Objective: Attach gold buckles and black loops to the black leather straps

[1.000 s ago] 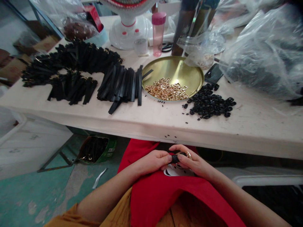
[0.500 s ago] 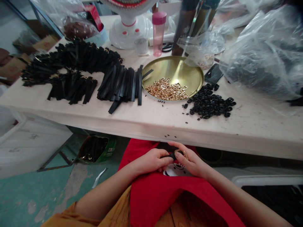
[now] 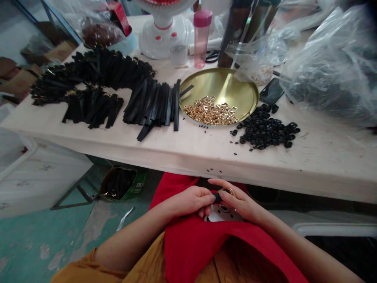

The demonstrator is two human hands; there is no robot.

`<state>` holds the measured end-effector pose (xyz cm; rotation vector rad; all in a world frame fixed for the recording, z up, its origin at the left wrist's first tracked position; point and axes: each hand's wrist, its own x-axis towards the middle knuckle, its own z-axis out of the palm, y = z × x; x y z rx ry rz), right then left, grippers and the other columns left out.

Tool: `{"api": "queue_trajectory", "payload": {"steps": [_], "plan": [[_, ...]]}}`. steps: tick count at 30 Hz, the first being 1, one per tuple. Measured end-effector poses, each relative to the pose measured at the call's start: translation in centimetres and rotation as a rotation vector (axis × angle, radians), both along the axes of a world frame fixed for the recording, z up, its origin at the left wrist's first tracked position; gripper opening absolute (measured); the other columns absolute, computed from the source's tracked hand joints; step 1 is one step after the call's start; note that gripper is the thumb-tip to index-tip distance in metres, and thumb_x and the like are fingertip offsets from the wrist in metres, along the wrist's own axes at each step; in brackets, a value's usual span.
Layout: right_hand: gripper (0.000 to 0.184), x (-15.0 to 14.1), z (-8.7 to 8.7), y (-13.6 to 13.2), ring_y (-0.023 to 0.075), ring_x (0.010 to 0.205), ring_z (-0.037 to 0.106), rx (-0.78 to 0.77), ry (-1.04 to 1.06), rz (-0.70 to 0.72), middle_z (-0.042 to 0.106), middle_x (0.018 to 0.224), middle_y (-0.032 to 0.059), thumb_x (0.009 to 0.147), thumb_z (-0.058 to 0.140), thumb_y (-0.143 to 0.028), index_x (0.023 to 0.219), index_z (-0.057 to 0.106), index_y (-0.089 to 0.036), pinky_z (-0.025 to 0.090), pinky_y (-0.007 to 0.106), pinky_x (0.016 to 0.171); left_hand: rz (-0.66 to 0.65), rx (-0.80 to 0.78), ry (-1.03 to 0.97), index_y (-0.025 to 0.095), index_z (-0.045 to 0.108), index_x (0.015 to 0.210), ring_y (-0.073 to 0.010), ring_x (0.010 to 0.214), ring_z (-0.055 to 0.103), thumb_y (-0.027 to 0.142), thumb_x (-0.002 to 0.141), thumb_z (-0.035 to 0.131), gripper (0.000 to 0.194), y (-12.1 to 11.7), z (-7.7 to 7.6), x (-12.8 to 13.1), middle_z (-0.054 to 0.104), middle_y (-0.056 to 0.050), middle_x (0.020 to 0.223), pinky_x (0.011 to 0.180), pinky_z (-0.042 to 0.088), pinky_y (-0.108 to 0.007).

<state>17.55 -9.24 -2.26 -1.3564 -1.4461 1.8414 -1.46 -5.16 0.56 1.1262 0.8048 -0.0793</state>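
Note:
Below the table's front edge, over my lap, my left hand (image 3: 190,201) and my right hand (image 3: 235,200) meet fingertip to fingertip. Both pinch a small black piece (image 3: 218,196) between them; its exact shape is hidden by the fingers. A ring shows on my right hand. On the table above lie a pile of black rings (image 3: 266,130), a round gold tray (image 3: 224,84) holding several gold buckles (image 3: 210,112), and rows of black straps (image 3: 153,104).
A red cloth (image 3: 194,239) covers my lap. Further black straps (image 3: 88,78) spread over the table's left. A pink bottle (image 3: 202,37), a white fan base (image 3: 165,31), a phone (image 3: 271,91) and plastic bags (image 3: 330,67) stand behind. A green box (image 3: 122,184) sits on the floor.
The hands stay together on the black piece, with the fingers shifting slightly. The view has drifted a little, so the table contents appear slightly moved to the right.

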Motion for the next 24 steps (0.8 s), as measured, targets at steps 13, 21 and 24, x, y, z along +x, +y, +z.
{"api": "queue_trajectory", "payload": {"steps": [13, 21, 24], "plan": [[0.04, -1.2, -1.5, -1.3, 0.0177, 0.079, 0.058, 0.16, -0.111, -0.138, 0.061, 0.093, 0.0066, 0.087, 0.035, -0.037, 0.121, 0.044, -0.018, 0.046, 0.031, 0.074, 0.002, 0.075, 0.07, 0.015, 0.048, 0.073, -0.0075, 0.046, 0.048, 0.036, 0.081, 0.041, 0.023, -0.8, -0.6, 0.6, 0.051, 0.003, 0.058, 0.046, 0.038, -0.019], [0.039, -0.7, -1.2, -1.7, 0.0209, 0.099, 0.055, 0.227, -0.091, -0.032, 0.059, 0.108, 0.0085, 0.087, 0.035, -0.037, 0.12, 0.045, -0.018, 0.04, 0.037, 0.09, -0.002, 0.082, 0.029, 0.015, 0.05, 0.079, -0.0074, 0.044, 0.047, 0.036, 0.08, 0.042, 0.023, -1.8, -1.7, 1.1, 0.051, 0.003, 0.059, 0.042, 0.038, -0.019], [0.038, -0.2, -1.1, -1.3, 0.0211, 0.102, 0.053, 0.295, -0.186, -0.124, 0.056, 0.113, 0.0095, 0.088, 0.033, -0.036, 0.12, 0.044, -0.018, 0.039, 0.036, 0.09, -0.016, 0.123, 0.044, 0.015, 0.05, 0.075, -0.0068, 0.044, 0.045, 0.035, 0.08, 0.043, 0.022, -1.3, -0.9, 1.0, 0.05, 0.004, 0.057, 0.043, 0.036, -0.018]]}}
